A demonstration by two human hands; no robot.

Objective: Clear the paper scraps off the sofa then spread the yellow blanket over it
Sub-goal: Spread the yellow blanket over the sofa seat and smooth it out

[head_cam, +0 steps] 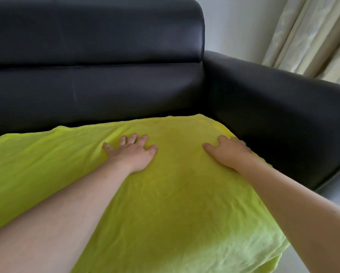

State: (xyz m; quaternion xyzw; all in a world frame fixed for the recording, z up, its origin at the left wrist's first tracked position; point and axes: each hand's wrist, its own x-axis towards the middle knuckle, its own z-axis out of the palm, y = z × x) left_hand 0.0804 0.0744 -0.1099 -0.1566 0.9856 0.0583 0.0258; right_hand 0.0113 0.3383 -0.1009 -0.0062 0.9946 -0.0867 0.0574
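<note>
From the head view, the yellow blanket point(175, 194) lies spread over the seat of the black sofa point(106, 56), reaching up to the backrest and the armrest. Your left hand point(132, 152) presses flat on it with fingers point(134, 137) spread. Your right hand point(227, 152) rests near the armrest, its fingers bent a little on the blanket's edge. A curtain point(311, 36) hangs behind.
</note>
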